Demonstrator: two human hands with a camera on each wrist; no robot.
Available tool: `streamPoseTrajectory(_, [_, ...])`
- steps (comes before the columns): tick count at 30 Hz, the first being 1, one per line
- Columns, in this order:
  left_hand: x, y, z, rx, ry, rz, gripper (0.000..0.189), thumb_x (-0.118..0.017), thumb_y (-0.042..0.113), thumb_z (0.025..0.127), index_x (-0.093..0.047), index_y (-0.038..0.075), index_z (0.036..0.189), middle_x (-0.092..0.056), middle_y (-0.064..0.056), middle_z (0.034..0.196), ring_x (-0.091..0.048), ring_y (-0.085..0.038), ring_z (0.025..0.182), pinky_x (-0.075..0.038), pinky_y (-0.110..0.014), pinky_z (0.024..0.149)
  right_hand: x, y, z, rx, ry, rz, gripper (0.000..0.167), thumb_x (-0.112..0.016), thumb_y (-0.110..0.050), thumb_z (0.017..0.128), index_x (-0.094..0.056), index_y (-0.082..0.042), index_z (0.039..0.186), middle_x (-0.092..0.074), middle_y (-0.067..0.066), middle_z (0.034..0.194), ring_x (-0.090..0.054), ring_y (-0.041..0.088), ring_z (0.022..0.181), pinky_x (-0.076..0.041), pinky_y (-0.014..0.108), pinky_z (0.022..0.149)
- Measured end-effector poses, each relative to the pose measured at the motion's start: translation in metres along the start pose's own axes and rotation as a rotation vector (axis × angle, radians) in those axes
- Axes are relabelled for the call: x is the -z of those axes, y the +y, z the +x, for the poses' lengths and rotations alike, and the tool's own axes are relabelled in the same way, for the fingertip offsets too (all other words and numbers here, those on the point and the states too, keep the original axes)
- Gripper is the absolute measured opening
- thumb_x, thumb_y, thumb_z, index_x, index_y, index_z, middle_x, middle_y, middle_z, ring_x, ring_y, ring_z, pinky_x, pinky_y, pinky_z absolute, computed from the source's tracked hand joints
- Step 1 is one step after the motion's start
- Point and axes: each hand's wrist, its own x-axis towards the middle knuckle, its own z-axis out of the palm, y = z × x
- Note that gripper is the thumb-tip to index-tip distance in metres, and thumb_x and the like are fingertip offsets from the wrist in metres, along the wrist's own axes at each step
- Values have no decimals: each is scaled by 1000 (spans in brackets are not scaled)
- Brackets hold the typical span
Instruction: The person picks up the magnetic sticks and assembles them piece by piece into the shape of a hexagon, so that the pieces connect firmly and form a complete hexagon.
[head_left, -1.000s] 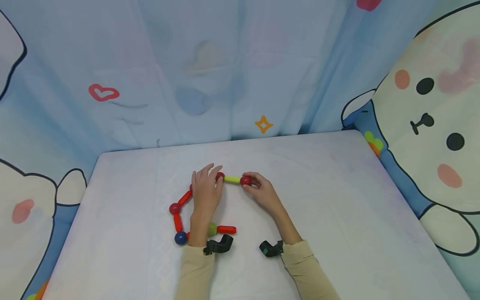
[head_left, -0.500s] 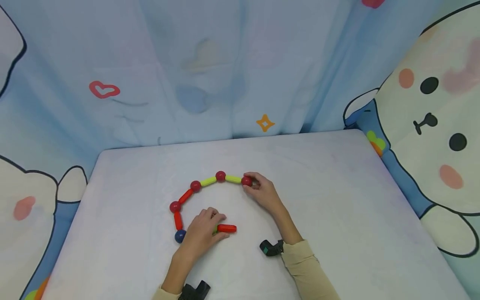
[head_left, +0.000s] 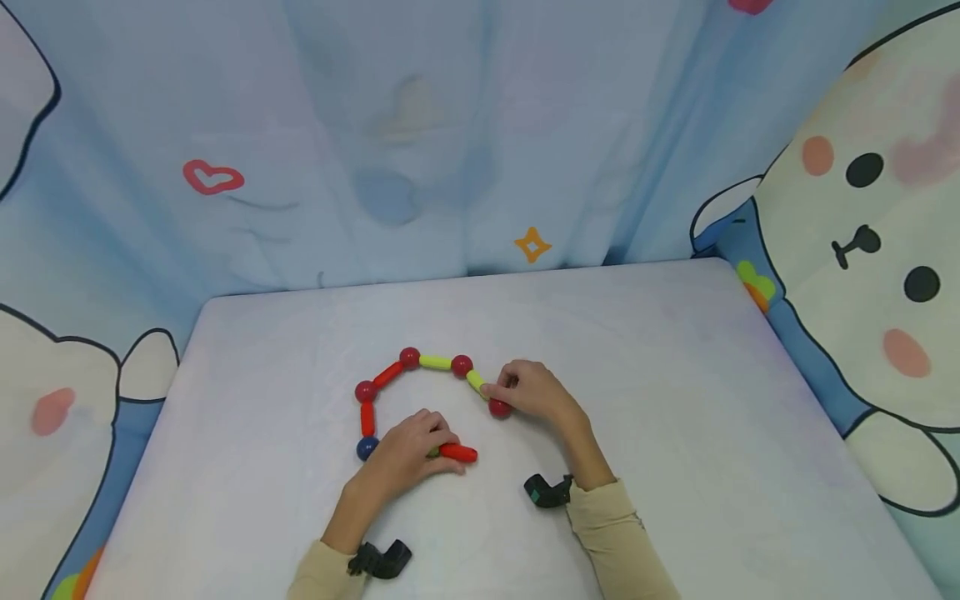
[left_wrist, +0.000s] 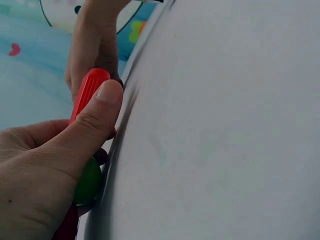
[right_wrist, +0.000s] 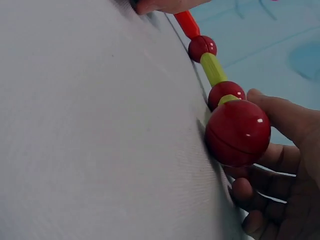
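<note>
A chain of coloured rods and balls curves in an arch on the table. At its lower end my left hand [head_left: 411,450] grips a red rod [head_left: 459,452], thumb along its side; the green ball [left_wrist: 88,182] beside it is mostly covered in the head view. My right hand [head_left: 536,392] pinches the yellow-green rod [head_left: 476,381] next to the end red ball [head_left: 499,408]. Between the hands run more red balls [head_left: 409,358], another yellow-green rod [head_left: 436,362], red rods [head_left: 388,374] and a blue ball [head_left: 367,447]. Part of the chain lies hidden under my left hand.
A pale cloth covers the table [head_left: 660,358]. Behind it hangs a light blue curtain [head_left: 315,117] printed with cartoon animals. Black wrist cameras are strapped on both wrists, close to the tabletop.
My left hand has come down from the arch's top to its lower end and taken the red rod. The right end has swung down with my right hand, bending the chain tighter.
</note>
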Motion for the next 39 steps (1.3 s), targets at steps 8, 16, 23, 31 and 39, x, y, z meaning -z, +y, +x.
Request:
streamPoseTrajectory(8, [9, -22, 15, -68, -80, -44, 35, -73, 51, 79, -74, 25, 103, -62, 10, 98, -54, -2, 88, -51, -18, 80, -3, -8, -2, -34, -80, -30, 29, -68, -41, 86, -66, -12, 84, -60, -1, 74, -52, 14, 70, -40, 24, 60])
streamPoseTrajectory(16, [10, -13, 7, -11, 2, 0, 33, -74, 50, 79, -74, 27, 104, -67, 12, 94, -57, -4, 88, -51, -20, 78, -13, -17, -2, -84, -46, -33, 26, -65, -34, 87, -63, -9, 80, -56, 1, 68, -51, 14, 65, -37, 22, 55])
streamPoseTrajectory(23, [14, -11, 0, 76, 3, -1, 32, -74, 51, 79, -73, 28, 101, -66, 12, 99, -58, -5, 92, -53, -25, 82, -15, -21, -3, -166, -66, 16, 22, -61, -30, 87, -60, -8, 81, -59, 3, 64, -55, 14, 51, -43, 20, 49])
streamPoseTrajectory(31, [14, -17, -4, 113, 33, -24, 30, -75, 49, 78, -73, 28, 100, -65, 11, 101, -56, -7, 95, -52, -28, 85, -9, -15, -4, -105, -111, 39, 32, -64, -39, 91, -65, -9, 79, -58, 1, 58, -53, 13, 53, -40, 22, 53])
streamPoseTrajectory(39, [13, -18, -4, 98, 60, -15, 30, -75, 49, 78, -73, 28, 99, -65, 10, 101, -58, -8, 96, -52, -29, 85, -3, -11, -3, -14, -82, 39, 22, -62, -31, 93, -66, -10, 91, -60, 1, 73, -54, 14, 67, -45, 24, 61])
